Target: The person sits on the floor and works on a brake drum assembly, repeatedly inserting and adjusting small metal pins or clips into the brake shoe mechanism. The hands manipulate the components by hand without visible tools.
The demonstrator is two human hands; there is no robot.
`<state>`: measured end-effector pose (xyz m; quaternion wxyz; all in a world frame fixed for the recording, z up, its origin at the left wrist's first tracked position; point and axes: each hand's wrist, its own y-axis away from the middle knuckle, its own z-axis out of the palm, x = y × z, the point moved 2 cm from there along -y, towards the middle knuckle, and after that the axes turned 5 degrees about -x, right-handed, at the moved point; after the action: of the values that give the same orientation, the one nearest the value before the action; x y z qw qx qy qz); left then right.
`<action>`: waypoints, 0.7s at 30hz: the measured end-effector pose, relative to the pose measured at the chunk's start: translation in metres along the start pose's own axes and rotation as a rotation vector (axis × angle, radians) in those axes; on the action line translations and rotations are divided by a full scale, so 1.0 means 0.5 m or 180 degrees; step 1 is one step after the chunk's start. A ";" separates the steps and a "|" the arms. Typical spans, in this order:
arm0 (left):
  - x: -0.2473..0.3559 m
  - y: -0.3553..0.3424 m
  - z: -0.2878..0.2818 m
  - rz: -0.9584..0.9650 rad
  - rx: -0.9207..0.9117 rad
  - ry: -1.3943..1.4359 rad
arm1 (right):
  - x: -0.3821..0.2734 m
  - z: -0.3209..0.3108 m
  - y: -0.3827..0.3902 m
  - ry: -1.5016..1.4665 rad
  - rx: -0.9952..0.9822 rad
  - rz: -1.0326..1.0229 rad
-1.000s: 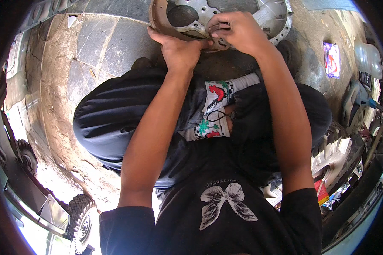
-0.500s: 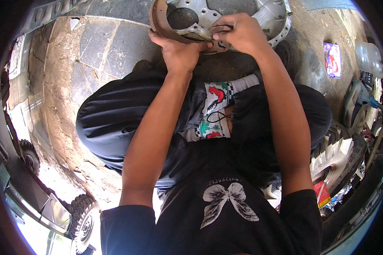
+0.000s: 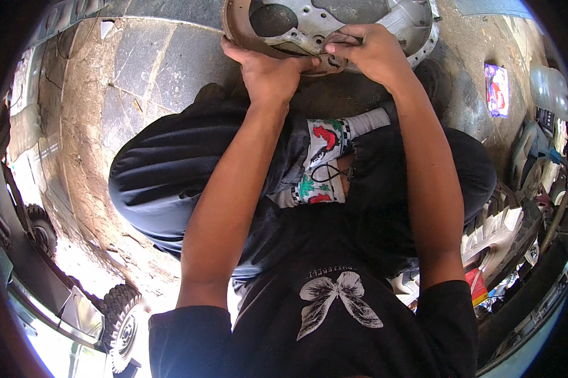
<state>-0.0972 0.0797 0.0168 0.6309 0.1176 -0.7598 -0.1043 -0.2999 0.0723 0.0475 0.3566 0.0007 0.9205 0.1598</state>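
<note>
A round grey metal plate (image 3: 309,28) with a rusty rim and several holes lies on the ground at the top of the view. My left hand (image 3: 268,69) grips its near rim, fingers curled over the edge. Beside it, my right hand (image 3: 369,50) pinches a small part against the plate's inner edge; the part itself is hidden under my fingers. Both forearms reach up from the lower edge, over my knees in dark trousers.
Stone paving (image 3: 145,69) covers the ground to the left. A toy-like vehicle with knobbly tyres (image 3: 117,321) sits at the lower left. A colourful packet (image 3: 497,88) lies at the right, with cluttered plastic items (image 3: 536,157) beyond it.
My right hand has shifted slightly along the plate's inner edge. The left hand keeps its grip on the rim. The view has barely moved.
</note>
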 end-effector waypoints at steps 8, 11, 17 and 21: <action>-0.006 0.005 0.004 0.0247 0.0098 -0.0009 | -0.005 -0.008 0.001 0.0290 0.0093 -0.0038; -0.011 -0.001 0.005 0.0203 0.0094 -0.0028 | -0.005 -0.007 -0.005 0.0367 0.0124 -0.0052; -0.011 0.000 0.005 0.0223 0.0126 -0.0077 | -0.015 0.005 -0.009 0.0407 0.0198 -0.0091; -0.002 -0.001 -0.001 0.0039 0.0045 0.0090 | -0.021 0.014 -0.013 0.0133 0.0185 0.0009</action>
<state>-0.0966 0.0794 0.0158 0.6413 0.1188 -0.7522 -0.0934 -0.2868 0.0671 0.0473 0.3369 0.0090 0.9320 0.1335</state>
